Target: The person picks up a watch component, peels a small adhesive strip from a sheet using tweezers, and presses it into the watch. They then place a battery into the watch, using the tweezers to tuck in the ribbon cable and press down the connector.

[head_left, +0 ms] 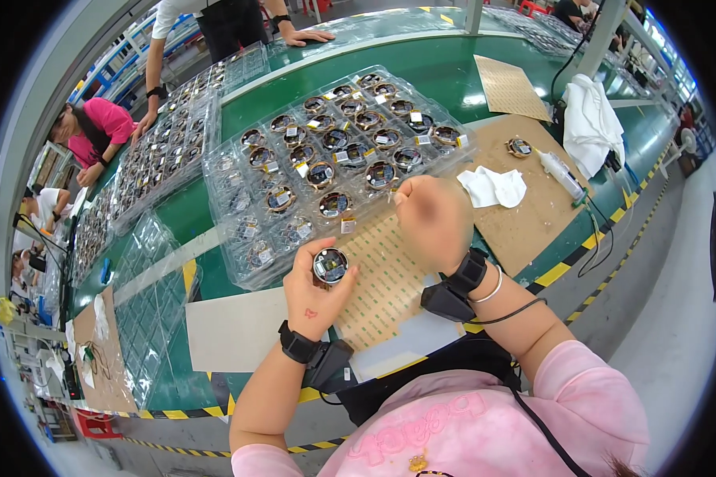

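left hand grips 1 round part over the dotted sheet; right hand is fisted, maybe pinching something. step looks like labelling; next needs careful alignment.

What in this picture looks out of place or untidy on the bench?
One round part lies alone on the brown board, apart from the clear tray where the others sit in pockets. A crumpled white cloth lies beside it. The left hand holds another round part; the right hand is blurred.
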The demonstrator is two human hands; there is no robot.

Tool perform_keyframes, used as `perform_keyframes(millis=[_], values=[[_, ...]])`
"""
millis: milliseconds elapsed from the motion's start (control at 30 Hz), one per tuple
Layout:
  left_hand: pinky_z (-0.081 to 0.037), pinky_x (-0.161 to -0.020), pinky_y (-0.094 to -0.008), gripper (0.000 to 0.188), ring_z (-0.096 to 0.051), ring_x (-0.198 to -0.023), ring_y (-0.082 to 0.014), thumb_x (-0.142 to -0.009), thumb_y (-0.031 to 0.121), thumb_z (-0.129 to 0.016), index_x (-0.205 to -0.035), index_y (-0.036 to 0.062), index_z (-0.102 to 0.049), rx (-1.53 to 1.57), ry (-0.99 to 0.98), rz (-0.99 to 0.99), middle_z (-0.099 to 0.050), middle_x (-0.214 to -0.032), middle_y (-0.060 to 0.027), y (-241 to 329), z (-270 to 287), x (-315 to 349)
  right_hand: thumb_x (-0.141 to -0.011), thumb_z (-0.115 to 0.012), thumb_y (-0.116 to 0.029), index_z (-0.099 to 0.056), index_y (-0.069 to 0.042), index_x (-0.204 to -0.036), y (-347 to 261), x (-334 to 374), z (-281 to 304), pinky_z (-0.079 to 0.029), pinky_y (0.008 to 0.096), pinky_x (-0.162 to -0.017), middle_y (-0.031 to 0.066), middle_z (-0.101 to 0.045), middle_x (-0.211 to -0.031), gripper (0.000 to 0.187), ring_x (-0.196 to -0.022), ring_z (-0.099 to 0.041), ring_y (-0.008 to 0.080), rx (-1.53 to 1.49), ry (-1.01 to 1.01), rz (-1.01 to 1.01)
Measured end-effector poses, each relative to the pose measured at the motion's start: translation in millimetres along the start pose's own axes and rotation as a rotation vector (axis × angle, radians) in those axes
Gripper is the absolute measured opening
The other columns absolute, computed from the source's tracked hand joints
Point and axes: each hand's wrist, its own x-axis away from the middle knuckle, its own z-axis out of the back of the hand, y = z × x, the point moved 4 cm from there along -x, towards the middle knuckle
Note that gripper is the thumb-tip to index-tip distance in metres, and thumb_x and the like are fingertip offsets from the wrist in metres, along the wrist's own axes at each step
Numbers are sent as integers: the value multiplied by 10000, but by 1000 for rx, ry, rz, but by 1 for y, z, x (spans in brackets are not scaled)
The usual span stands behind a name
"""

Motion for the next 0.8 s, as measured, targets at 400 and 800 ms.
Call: perform_keyframes(millis=[400,800], values=[[-491,-668,-199,453,-566,-753,-54,-756,27,-739,-1157,13,-530,14,-61,-57,-590,-908,-3,4,-4,-2,-847,-629,-60,-626,-29,-881,-8,-5,10,-321,209,-482,-30,-390,-533,46,-496,-346,28,44,-146,86],[-495,-647,-208,429,-582,-757,-53,-753,56,-742,-1139,46,-556,-67,-174,-49,-606,-896,-14,3,-6,0,-676,-670,-40,-635,-99,-876,13,2,84,-482,353,-561,72,-633,-675,211,-624,-632,274,802,-220,271]])
